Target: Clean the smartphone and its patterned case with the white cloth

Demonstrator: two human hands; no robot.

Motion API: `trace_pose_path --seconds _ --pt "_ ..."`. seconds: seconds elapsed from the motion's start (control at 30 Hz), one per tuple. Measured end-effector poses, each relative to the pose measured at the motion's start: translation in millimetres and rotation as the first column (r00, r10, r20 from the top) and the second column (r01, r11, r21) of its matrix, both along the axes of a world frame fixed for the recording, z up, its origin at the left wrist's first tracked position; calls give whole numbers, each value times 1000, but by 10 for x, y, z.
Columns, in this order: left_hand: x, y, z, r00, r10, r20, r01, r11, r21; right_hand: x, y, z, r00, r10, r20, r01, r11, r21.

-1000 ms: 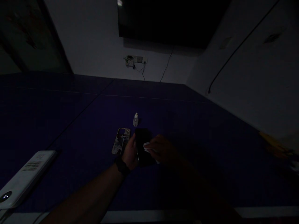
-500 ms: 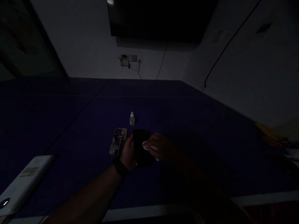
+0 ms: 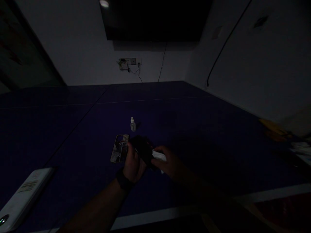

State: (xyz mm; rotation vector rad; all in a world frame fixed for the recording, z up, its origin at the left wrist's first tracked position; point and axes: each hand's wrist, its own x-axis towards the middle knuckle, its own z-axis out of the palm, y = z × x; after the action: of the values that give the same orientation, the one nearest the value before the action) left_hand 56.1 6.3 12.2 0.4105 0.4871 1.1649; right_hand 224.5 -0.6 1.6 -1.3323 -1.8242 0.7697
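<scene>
A dark smartphone point(image 3: 141, 148) rests tilted in my left hand point(image 3: 133, 165), whose thumb lies along its near left edge. My right hand point(image 3: 169, 162) pinches a folded white tissue or cloth point(image 3: 159, 156) at the phone's right edge. Left of the phone, a patterned phone case point(image 3: 119, 149) with a camera cutout lies on the purple table point(image 3: 85, 136). Just beyond stands a small clear dropper bottle point(image 3: 133, 125) with a white cap. The dim light hides the detail of the phone's surface.
At the near left lies a white power-bank-like device point(image 3: 26, 197) with a small lit display. Yellow cloth point(image 3: 274, 127) and other items sit at the right edge. A dark screen point(image 3: 155, 19) and sockets with cables point(image 3: 128, 63) are on the far wall.
The phone has turned and tilted in my left hand. My right hand has shifted with the white tissue or cloth from the phone's face to its right edge. The whole view has moved slightly.
</scene>
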Motion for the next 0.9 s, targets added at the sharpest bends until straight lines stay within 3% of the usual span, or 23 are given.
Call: trace_pose_path --seconds 0.13,0.3,0.4,0.5,0.73,0.9 --pt "26 -43 -26 999 5 -53 -4 1000 27 -39 -80 -49 1000 13 15 -13 999 36" --pt "-130 -36 -60 982 11 -188 -1 999 52 45 -16 -59 996 35 80 -40 997 64" --pt "-262 4 -37 965 -42 -261 73 991 109 159 56 -69 989 94 110 -104 990 94" --pt "-356 81 -14 893 -66 -445 167 968 190 291 146 -96 973 179 144 -195 975 109" --pt "-566 225 -7 546 51 -836 416 850 323 421 326 -101 912 345 223 -373 922 102" --pt "-719 196 -82 115 430 -896 540 730 419 349 411 3 842 440 311 -500 854 144"
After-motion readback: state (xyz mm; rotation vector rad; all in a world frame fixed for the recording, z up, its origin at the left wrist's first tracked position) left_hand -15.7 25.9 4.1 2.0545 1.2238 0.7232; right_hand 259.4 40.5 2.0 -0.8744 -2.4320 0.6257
